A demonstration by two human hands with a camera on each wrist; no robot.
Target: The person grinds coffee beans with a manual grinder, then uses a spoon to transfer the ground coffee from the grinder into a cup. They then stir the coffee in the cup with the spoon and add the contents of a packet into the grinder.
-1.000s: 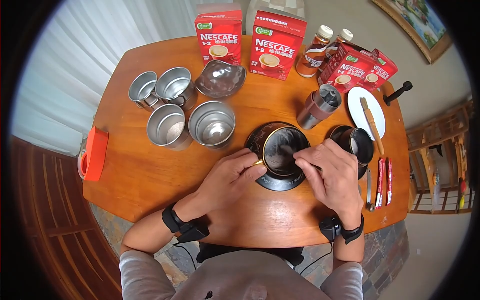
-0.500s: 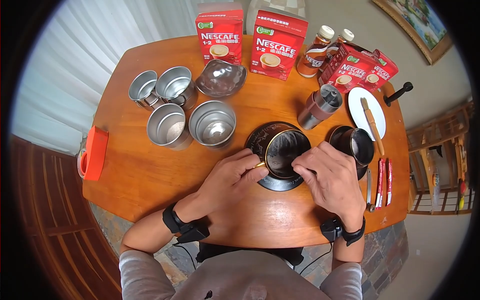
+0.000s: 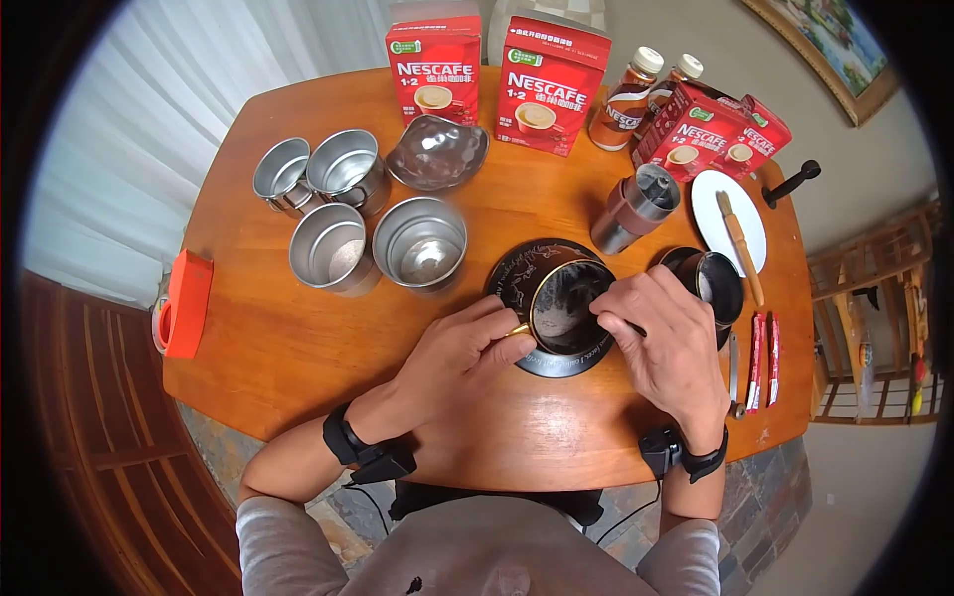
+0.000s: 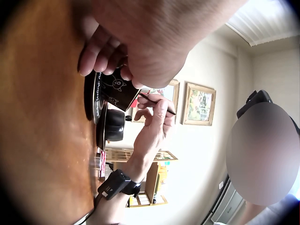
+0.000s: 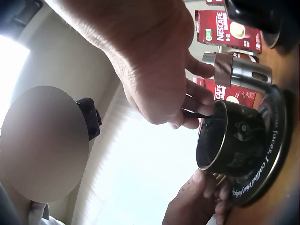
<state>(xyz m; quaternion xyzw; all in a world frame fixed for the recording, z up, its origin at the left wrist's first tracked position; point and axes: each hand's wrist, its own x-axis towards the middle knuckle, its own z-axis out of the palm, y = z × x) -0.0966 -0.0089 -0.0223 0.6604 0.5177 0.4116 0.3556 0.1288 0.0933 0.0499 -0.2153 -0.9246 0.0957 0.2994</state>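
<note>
A black cup (image 3: 558, 333) with a gold rim stands on a black lettered saucer (image 3: 552, 368), its mouth leaning toward the right. The left hand (image 3: 452, 353) pinches the cup's gold handle (image 3: 518, 329) between thumb and fingers. Over the cup's right rim, the right hand (image 3: 668, 343) holds a dark spoon (image 4: 164, 108). Only the spoon's thin handle shows; its lower end is hidden inside the cup. Pale froth or powder coats the cup's inside.
Steel mugs (image 3: 422, 243) stand left of the cup, with a wavy bowl (image 3: 437, 154) behind. A steel grinder (image 3: 634, 214) is beyond it. Another black cup (image 3: 717, 288), red sachets (image 3: 757, 363) and a white plate (image 3: 711, 204) lie right. Red boxes (image 3: 552, 89) line the back.
The cup has tipped and shifted slightly right, with the left hand still on its handle. The right hand has moved a little around the mouth, the spoon in its fingers.
</note>
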